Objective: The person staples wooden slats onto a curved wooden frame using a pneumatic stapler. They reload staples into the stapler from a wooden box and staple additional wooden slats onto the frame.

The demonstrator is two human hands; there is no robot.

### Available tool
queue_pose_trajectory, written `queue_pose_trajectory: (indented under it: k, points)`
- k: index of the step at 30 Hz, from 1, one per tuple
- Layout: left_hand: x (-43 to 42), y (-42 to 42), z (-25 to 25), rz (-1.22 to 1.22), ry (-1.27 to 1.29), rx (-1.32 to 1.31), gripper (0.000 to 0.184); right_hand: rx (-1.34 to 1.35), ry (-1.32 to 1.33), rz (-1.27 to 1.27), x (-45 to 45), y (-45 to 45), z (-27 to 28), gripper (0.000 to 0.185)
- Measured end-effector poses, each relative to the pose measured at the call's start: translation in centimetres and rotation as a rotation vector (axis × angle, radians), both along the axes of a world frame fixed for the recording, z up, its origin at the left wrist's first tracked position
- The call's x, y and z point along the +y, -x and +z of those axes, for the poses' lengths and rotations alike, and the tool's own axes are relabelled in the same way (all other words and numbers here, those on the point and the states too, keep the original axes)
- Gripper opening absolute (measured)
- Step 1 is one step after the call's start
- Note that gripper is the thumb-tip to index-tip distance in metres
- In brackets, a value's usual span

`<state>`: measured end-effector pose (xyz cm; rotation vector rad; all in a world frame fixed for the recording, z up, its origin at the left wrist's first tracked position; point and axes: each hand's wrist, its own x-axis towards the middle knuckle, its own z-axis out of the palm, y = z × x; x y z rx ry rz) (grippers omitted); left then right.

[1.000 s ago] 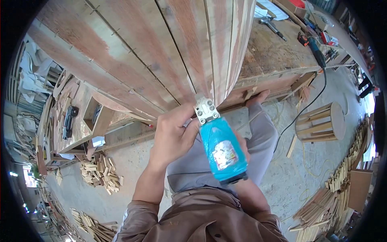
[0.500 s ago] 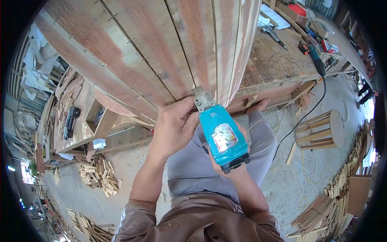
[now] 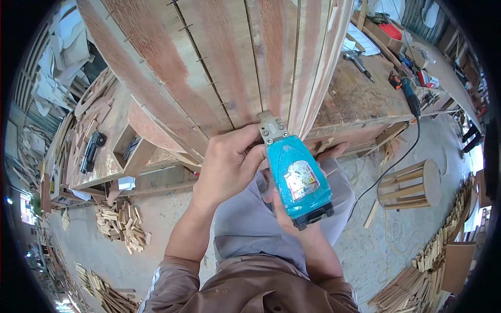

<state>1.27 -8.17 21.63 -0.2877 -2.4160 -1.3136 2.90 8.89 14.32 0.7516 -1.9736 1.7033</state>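
Observation:
A teal staple gun (image 3: pixel 298 175) with a metal nose (image 3: pixel 272 129) is held in front of me, its nose against the lower ends of the wooden strips. My right hand (image 3: pixel 286 216) wraps round its handle from beneath, mostly hidden by the tool body. Beside the nose, my left hand (image 3: pixel 227 164) is closed, thumb and forefinger curled together at the strips' lower edge; what lies between them is hidden. The curved panel of strips (image 3: pixel 229 62) rises away from me, reddish and pale in turn, with staples bridging several of its seams.
On the workbench (image 3: pixel 355 99) lie a metal air tool (image 3: pixel 358 65) and a teal power tool (image 3: pixel 410 96) with a trailing cord. Another black tool (image 3: pixel 93 151) rests at left. A slatted wooden drum (image 3: pixel 409 185) and wood offcut piles (image 3: pixel 122 224) are on the floor.
The panel, staple gun and both hands appear slightly farther right in view, and the bench at left shows more. The staple gun stays at the strips' lower ends in the same hold.

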Motion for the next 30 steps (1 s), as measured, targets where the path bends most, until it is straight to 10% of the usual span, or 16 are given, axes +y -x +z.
queue_pose_trajectory:
  k: [18, 30]
  points:
    - [0.6, -0.1, 3.7, 0.049, -0.009, 0.100, 0.014, -0.317, 0.091, 0.033, -0.5, -0.1, 3.8, 0.076]
    - [0.4, 0.0, 5.0, 0.034, 0.033, 0.098, 0.012, -0.060, -0.066, -0.096, -0.3, 0.2, 6.3, 0.078]
